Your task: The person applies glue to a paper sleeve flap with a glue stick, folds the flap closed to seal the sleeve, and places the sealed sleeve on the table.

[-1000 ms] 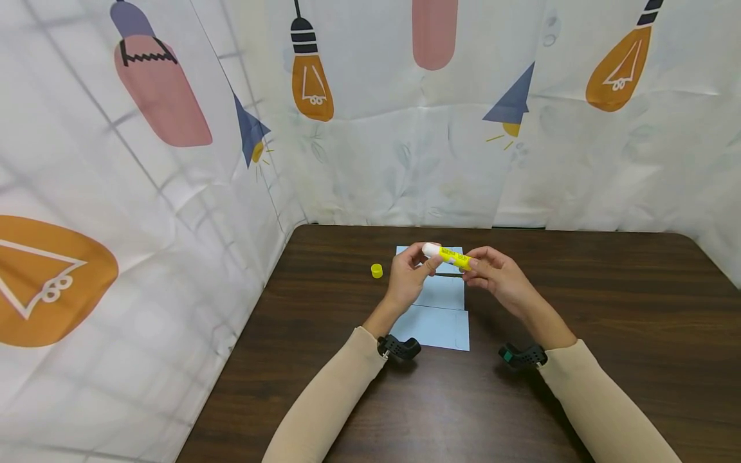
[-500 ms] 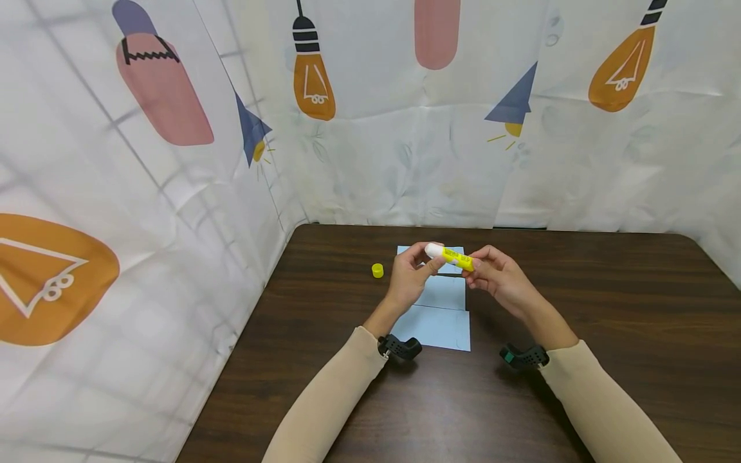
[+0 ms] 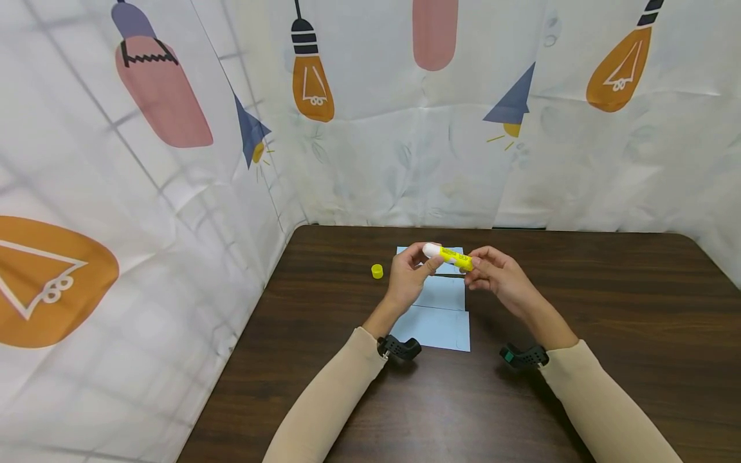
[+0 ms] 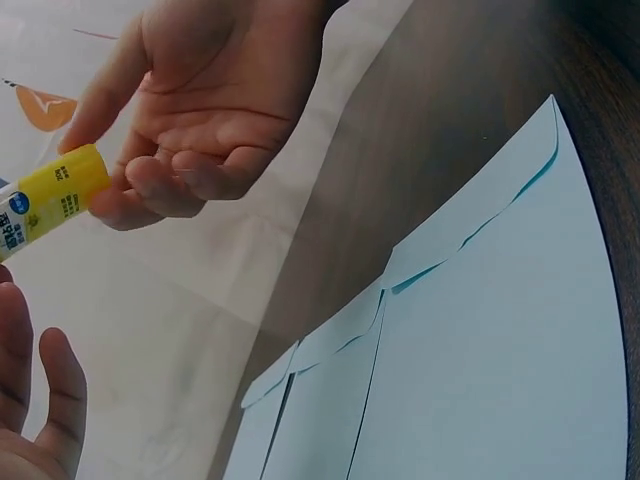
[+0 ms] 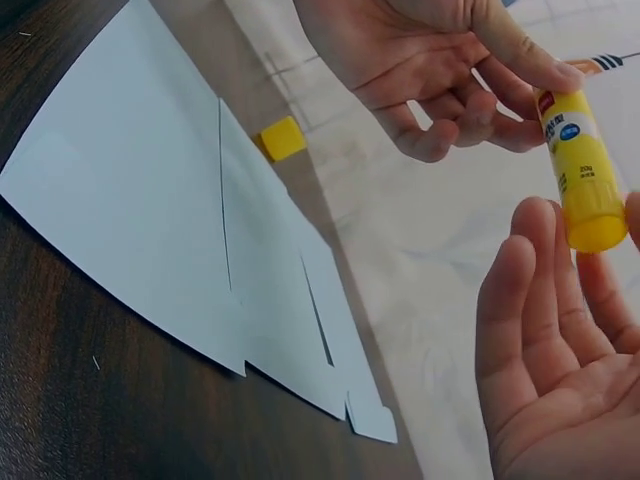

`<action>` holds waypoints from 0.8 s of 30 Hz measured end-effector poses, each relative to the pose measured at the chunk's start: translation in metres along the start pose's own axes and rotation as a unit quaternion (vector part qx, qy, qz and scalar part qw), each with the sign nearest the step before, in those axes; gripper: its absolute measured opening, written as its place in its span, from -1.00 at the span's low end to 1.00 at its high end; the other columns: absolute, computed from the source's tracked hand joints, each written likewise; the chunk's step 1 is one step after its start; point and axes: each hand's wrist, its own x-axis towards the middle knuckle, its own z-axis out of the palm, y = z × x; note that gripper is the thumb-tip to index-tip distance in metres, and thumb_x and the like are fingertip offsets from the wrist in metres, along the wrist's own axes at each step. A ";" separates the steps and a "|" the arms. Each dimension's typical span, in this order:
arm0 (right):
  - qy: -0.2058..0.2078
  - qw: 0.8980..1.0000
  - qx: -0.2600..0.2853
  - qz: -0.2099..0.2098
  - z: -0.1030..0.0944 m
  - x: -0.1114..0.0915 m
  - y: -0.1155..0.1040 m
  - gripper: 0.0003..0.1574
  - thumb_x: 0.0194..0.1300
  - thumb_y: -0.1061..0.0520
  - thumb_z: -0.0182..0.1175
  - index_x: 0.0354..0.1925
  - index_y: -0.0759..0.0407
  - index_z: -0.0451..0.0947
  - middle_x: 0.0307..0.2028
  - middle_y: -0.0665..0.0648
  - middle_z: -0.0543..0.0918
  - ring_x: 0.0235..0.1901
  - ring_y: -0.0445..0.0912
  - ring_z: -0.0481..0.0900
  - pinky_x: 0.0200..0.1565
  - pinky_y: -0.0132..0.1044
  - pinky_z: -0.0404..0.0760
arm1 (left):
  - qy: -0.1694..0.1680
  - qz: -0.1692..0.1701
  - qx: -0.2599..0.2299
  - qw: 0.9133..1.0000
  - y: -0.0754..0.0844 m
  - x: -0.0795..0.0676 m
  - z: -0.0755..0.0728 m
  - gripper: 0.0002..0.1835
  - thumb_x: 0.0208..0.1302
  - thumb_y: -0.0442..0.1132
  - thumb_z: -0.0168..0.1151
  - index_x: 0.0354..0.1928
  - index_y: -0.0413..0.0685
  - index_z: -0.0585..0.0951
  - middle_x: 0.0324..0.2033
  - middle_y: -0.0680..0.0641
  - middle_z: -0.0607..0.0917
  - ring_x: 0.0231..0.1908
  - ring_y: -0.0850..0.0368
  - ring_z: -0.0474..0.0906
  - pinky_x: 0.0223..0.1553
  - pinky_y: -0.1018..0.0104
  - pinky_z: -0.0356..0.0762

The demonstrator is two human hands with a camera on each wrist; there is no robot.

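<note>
A yellow glue stick (image 3: 456, 258) with a white upper end is held slantwise in the air between both hands. My left hand (image 3: 405, 280) pinches it near the white end with thumb and fingers. At the yellow base, the thumb and fingertips of my right hand (image 3: 499, 278) grip the stick; the right wrist view shows this base (image 5: 596, 225) close up. Below the hands lie several light-blue paper pieces (image 3: 437, 328), overlapping in a column. Their folded edge flaps (image 4: 470, 225) appear in the left wrist view. A yellow cap (image 3: 377, 271) stands left of the papers.
The dark wooden table (image 3: 625, 321) spreads out on both sides of the papers. A white printed curtain (image 3: 370, 167) hangs behind it and along its left side. Black wrist straps (image 3: 523, 355) sit on both wrists.
Both hands stay over the papers with the glue stick between them. Only slight shifts of the right fingers on the base show; cap and papers keep their places.
</note>
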 end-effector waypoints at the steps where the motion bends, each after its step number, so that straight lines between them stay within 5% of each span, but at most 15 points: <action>1: 0.003 1.000 -0.005 0.011 0.000 0.000 0.000 -0.70 0.57 -0.04 0.10 0.05 0.14 0.45 -0.24 0.04 0.71 -0.32 -0.15 0.70 -0.15 -0.34 0.73 | 0.000 0.002 -0.001 1.000 0.000 0.000 0.000 -0.65 0.33 -0.37 0.35 0.13 -0.29 0.63 -0.09 -0.33 0.66 -0.39 0.26 0.49 -0.35 0.50 0.53; 8: -0.008 0.997 -0.038 0.068 -0.004 0.001 0.000 -0.45 0.63 -0.22 -0.10 -0.01 0.20 0.54 -0.35 -0.02 0.75 -0.35 -0.18 0.69 -0.15 -0.34 0.71 | -0.008 0.008 -0.013 1.000 0.001 -0.001 0.001 -0.66 0.30 -0.38 0.38 0.09 -0.30 0.64 -0.11 -0.31 0.67 -0.38 0.24 0.49 -0.34 0.50 0.53; 16: -0.025 0.994 0.067 0.080 -0.005 -0.001 -0.001 -0.69 0.61 -0.05 0.02 -0.02 0.12 0.57 -0.38 0.00 0.79 -0.40 -0.22 0.72 -0.24 -0.42 0.71 | -0.011 0.013 -0.012 1.000 0.000 -0.001 0.002 -0.67 0.30 -0.37 0.39 0.08 -0.31 0.65 -0.14 -0.33 0.67 -0.38 0.18 0.48 -0.37 0.50 0.50; 24: -0.016 0.994 0.092 0.065 -0.003 -0.001 -0.002 -0.83 0.56 0.07 0.11 -0.07 0.09 0.60 -0.31 0.04 0.76 -0.36 -0.20 0.70 -0.22 -0.45 0.70 | -0.016 0.016 -0.010 1.000 -0.002 -0.001 0.002 -0.67 0.32 -0.35 0.38 0.09 -0.29 0.65 -0.11 -0.32 0.67 -0.38 0.16 0.47 -0.37 0.50 0.50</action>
